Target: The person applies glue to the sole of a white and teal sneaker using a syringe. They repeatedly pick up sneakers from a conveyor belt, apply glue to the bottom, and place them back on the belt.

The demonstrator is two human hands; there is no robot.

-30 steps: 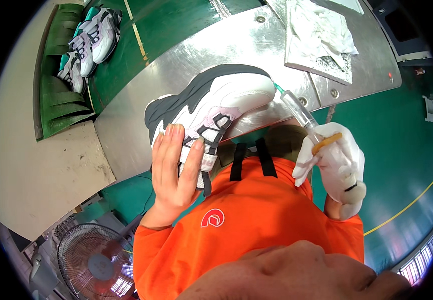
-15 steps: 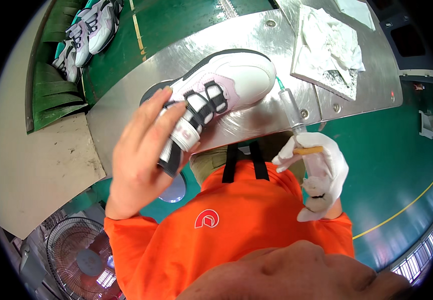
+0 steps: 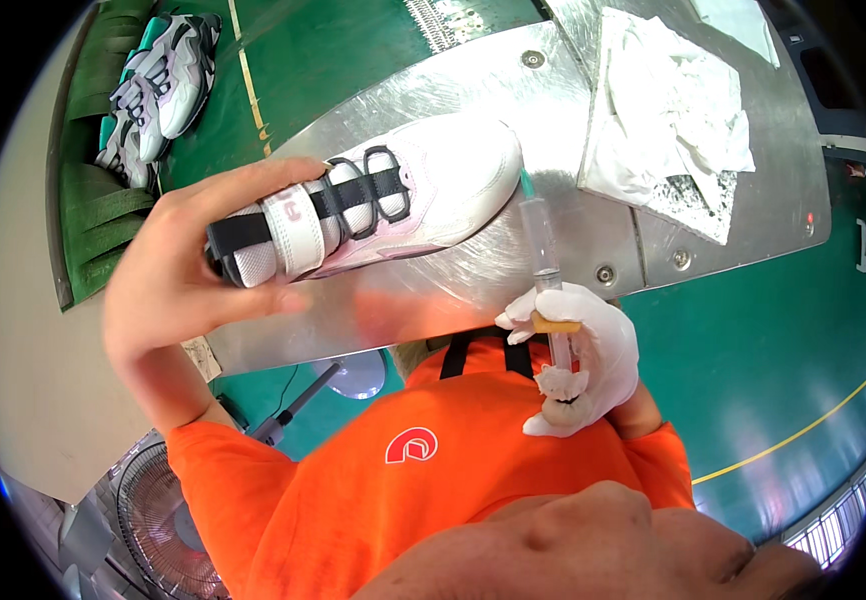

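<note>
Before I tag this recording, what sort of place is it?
Probably a shoe workshop or factory, judging by the held shoe, the syringe and the similar shoes nearby.

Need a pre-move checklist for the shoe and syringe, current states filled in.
1. Shoe gripped: ok, left hand holds it around the heel end.
2. Syringe in hand: ok, held in the right hand.
3. Both hands gloved: not ok, right gloved, left bare.
4. Green tip at the shoe's toe edge: ok on position; actual contact, cannot tell.
5. Amount of fluid in the barrel: cannot tell.
6. Crumpled white material apart from shoe and syringe: ok, off to the right.
</note>
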